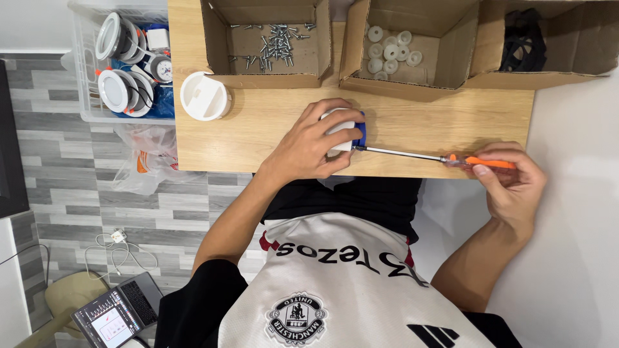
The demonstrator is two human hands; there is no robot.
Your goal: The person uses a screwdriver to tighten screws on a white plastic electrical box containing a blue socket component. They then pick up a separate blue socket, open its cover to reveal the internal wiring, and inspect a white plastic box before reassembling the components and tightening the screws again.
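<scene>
Left hand (309, 145) is clamped over the small white-and-blue fitting (348, 132) near the front edge of the wooden table (425, 122), fingers curled tight around it. Right hand (512, 180) pinches the orange handle of the long screwdriver (445, 158), its tip running sideways into the fitting. Here's the risk: that long shaft can skid off the screw head, and the left fingertips sit right beside the tip. The fitting could also twist free.
</scene>
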